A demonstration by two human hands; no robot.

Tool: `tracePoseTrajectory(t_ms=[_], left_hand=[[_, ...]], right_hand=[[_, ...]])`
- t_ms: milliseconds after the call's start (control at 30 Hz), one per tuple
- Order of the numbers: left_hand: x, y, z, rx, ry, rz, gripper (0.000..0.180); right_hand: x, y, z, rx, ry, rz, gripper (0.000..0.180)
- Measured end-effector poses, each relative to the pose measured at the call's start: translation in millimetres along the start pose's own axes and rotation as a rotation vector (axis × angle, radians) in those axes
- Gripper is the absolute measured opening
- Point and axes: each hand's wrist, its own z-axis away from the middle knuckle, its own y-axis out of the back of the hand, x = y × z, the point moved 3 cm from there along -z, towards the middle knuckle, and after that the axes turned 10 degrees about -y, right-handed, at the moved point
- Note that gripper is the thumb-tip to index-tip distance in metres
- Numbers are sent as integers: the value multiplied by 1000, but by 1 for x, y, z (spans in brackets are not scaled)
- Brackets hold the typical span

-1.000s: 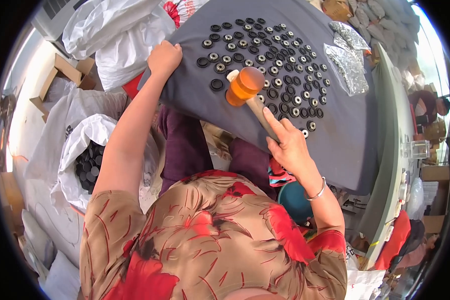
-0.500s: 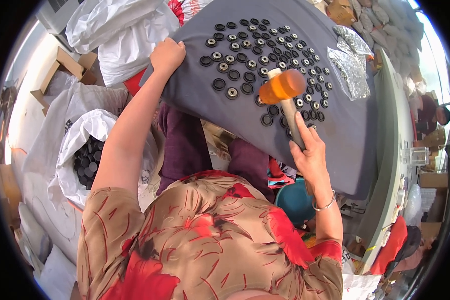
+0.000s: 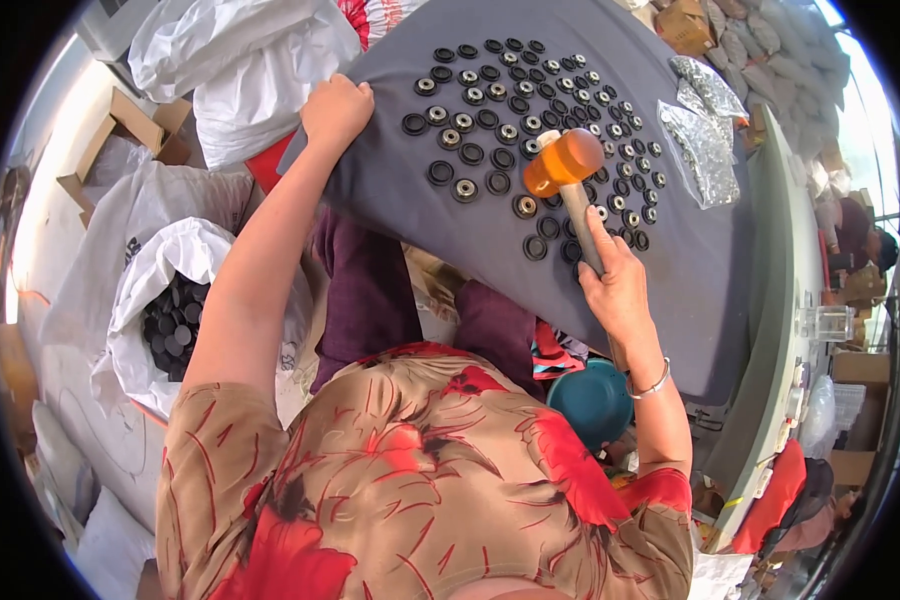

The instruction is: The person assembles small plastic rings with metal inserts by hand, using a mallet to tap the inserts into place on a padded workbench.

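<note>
In my right hand [image 3: 618, 288] is a mallet [image 3: 570, 160] with an orange, see-through head and a pale handle. Its head is over a spread of round black rings [image 3: 440, 173], several of which have a metal bearing [image 3: 465, 189] in the middle. Just left of the head, one ring with a metal centre [image 3: 525, 206] shows; others are hidden under it. They lie on a dark grey cloth [image 3: 420, 215] covering a table. My left hand [image 3: 337, 112] is closed in a fist on the cloth's left edge, its fingertips hidden.
Clear plastic bags of small shiny parts [image 3: 698, 150] lie at the cloth's far right. On the left, a white sack [image 3: 120, 300] holds black discs [image 3: 175, 320]. A teal basin [image 3: 592, 400] stands below the table's near edge, and large white bags [image 3: 240, 70] are at far left.
The mallet and my right hand have moved slightly up and away, uncovering more of the metal-centred ring beside the head. My left hand keeps its place on the cloth's edge.
</note>
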Motion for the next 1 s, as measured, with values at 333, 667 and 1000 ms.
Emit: tracePoseTrajectory(t_ms=[333, 667, 1000], left_hand=[[8, -3, -4, 3, -29, 4, 48], [-3, 2, 10, 29, -28, -172, 36], [2, 8, 14, 145, 39, 87, 40]], right_hand=[[4, 7, -16, -11, 17, -111, 74], [-27, -8, -43, 10, 60, -127, 71], [1, -5, -49, 42, 106, -158, 80]])
